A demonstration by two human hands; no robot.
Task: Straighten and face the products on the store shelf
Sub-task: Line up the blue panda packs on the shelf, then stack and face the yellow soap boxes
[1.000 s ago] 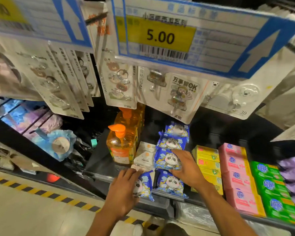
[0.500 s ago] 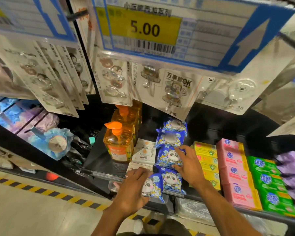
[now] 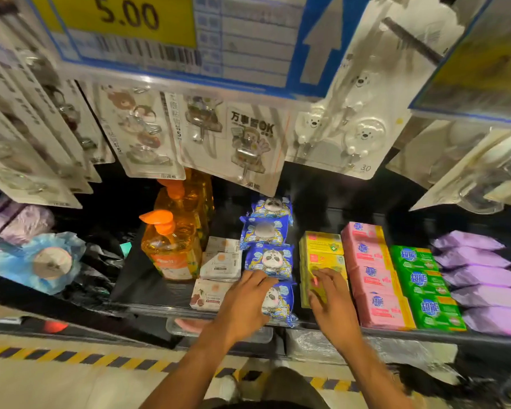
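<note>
A row of blue panda packs [image 3: 270, 259] runs front to back on the dark shelf [image 3: 148, 290]. My left hand [image 3: 244, 302] lies flat on the front panda pack [image 3: 281, 304], fingers stretched toward the pack behind it. To the right stands a stack of yellow boxes [image 3: 322, 246]. My right hand [image 3: 329, 299] rests on the front yellow box, fingertips pressing its top. Pink boxes [image 3: 369, 278] and green boxes [image 3: 422, 284] stand in rows further right.
Orange pump bottles [image 3: 171, 246] and small white boxes [image 3: 222, 264] stand left of the panda packs. Purple packs [image 3: 481, 276] fill the far right. Hanging hook cards [image 3: 248, 143] and a price sign [image 3: 124, 22] overhang the shelf. A blue bath puff [image 3: 39, 261] sits at the left.
My left hand brought the front panda pack rightward into line with its row. My right hand left the panda packs and moved right onto the yellow boxes.
</note>
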